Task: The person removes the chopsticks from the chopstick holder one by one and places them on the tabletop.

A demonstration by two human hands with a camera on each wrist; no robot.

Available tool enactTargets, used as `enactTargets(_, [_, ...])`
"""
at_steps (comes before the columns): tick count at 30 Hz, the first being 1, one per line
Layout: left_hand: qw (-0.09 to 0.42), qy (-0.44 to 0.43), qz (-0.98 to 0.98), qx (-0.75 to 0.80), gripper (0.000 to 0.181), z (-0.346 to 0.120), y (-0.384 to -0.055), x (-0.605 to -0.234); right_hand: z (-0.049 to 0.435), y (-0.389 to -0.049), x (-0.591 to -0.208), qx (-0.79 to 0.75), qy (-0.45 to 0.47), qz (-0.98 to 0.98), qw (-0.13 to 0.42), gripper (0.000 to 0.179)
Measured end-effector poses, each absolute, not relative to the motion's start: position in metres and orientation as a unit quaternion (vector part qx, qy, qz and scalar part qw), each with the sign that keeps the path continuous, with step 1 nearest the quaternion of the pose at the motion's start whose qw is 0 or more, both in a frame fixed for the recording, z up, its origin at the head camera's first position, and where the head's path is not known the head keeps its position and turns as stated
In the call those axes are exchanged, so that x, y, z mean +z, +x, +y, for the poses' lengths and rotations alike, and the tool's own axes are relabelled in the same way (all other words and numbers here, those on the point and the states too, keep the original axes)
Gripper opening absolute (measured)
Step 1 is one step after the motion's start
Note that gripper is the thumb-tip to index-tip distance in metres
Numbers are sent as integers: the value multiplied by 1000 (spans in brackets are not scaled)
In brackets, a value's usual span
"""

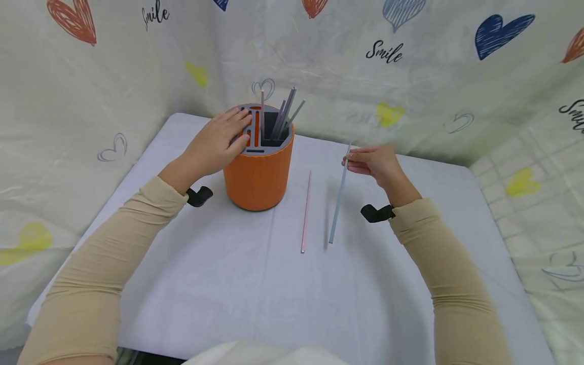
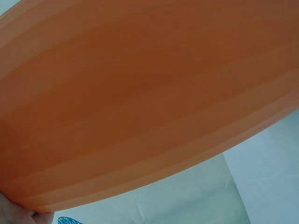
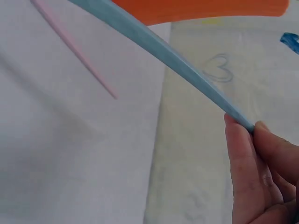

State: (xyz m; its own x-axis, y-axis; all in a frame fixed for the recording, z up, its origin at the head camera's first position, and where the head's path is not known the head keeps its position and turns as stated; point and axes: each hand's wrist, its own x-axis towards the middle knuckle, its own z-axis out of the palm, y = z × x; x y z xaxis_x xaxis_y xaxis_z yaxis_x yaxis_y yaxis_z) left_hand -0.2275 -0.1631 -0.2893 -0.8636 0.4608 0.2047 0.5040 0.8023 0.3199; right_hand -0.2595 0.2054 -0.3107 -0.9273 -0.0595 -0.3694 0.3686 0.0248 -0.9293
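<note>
In the head view, my left hand point(image 1: 219, 139) rests on the top of an orange round holder point(image 1: 257, 177), its fingers spread over the slotted grey lid point(image 1: 270, 150). My right hand point(image 1: 376, 162) is to the right of the holder and pinches a long light-blue straw-like stick point(image 1: 338, 203) near its upper end. The stick slants down toward me, and its lower end appears above the table. In the right wrist view, thumb and fingers grip the end of the blue stick point(image 3: 173, 58). The orange wall point(image 2: 149, 93) fills most of the left wrist view.
A thin pink stick point(image 1: 306, 213) lies on the white table point(image 1: 255, 299) between the holder and the blue stick. Several purple and greyish sticks point(image 1: 284, 114) stand in the holder's open compartment. A patterned curtain point(image 1: 328, 76) hangs behind the table.
</note>
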Motion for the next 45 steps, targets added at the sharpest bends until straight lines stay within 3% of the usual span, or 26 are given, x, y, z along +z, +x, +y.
enactTargets(4, [55,-253,-948,-186,54,-163,-226,-290,204,-262,-329,-663,134,713,185,33])
enactTargets(9, [59,-254,-947,-188,54,-164,-228,-292,205,-269,-344,-656,148,708,218,16])
enactTargets(19, [56,-252,-947,-188,54,-163,-229,-290,201,-278,-363,-646,158,700,259,15])
enactTargets(25, [54,-250,-948,-191,54,-162,-228,-290,197,-281,-379,-631,168,708,268,25])
enactTargets(32, [61,-249,-948,-187,54,-162,-229,-290,195,-286,-396,-644,180,693,271,13])
enactTargets(45, [58,-246,-949,-189,54,-162,-229,-289,188,-290,-411,-617,248,704,248,10])
